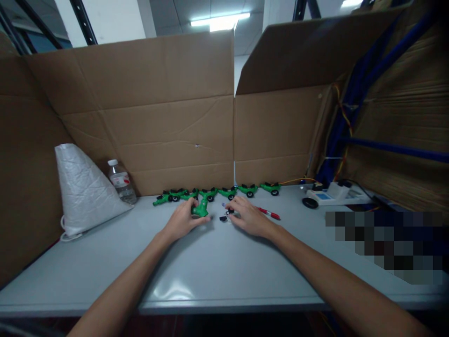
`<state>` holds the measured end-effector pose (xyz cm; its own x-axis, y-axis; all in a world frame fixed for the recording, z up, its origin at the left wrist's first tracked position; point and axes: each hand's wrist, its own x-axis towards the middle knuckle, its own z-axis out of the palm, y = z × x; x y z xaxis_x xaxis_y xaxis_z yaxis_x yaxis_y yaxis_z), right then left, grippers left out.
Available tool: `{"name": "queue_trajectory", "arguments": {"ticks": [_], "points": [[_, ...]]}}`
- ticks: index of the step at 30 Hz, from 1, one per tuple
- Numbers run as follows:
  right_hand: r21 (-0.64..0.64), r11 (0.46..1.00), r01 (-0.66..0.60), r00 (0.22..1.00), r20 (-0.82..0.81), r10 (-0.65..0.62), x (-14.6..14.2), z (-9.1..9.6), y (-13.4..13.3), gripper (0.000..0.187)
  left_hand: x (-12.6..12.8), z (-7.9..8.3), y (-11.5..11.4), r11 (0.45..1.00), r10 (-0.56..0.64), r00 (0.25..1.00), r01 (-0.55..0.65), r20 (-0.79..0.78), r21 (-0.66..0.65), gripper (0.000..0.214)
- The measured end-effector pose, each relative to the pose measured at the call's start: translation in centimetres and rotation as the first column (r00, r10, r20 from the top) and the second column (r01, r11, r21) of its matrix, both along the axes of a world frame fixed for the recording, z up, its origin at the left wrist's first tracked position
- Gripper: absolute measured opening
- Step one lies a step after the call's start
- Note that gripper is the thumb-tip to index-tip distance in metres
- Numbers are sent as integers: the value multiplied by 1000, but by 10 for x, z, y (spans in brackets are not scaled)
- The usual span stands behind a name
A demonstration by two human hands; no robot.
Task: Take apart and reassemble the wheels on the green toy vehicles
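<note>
My left hand [182, 219] is closed around a green plastic toy body [200, 208], its thumb stretched along the near side. Over a small group of loose parts, my right hand [250, 217] hovers low or rests, I cannot tell which. Its thumb and fingers are apart, and small black parts [223, 218] lie at the fingertips. Just right of that hand is a red pen [269, 214], partly covered by it. Behind both hands stands a row of several green toy vehicles [248, 190] with black wheels and black tops.
A silvery padded bag [87, 196] and a clear water bottle [121, 181] stand at the left. White power strips [333, 194] with cables lie at the right, beside a blue metal post [338, 126]. Cardboard walls [168, 131] surround the pale table [217, 276].
</note>
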<state>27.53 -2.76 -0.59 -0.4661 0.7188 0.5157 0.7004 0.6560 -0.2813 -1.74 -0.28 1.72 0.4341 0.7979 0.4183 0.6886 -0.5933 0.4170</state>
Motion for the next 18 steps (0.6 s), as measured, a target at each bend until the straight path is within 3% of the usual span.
{"name": "queue_trajectory", "arguments": {"ticks": [3, 10, 14, 18], "points": [[14, 1000, -17, 999, 39, 16, -5, -2, -2, 26, 2, 0, -1, 997, 36, 996, -31, 85, -67, 57], [19, 999, -47, 994, 97, 45, -11, -9, 3, 16, 5, 2, 1, 991, 134, 969, -131, 206, -28, 59], [23, 998, -59, 998, 7, 59, -11, -8, 3, 14, 6, 1, 2, 991, 130, 961, -126, 245, -33, 54], [9, 997, -71, 982, -172, 71, -7, -8, 7, 10, 8, -2, 0, 986, 73, 954, -26, 291, -163, 45]]}}
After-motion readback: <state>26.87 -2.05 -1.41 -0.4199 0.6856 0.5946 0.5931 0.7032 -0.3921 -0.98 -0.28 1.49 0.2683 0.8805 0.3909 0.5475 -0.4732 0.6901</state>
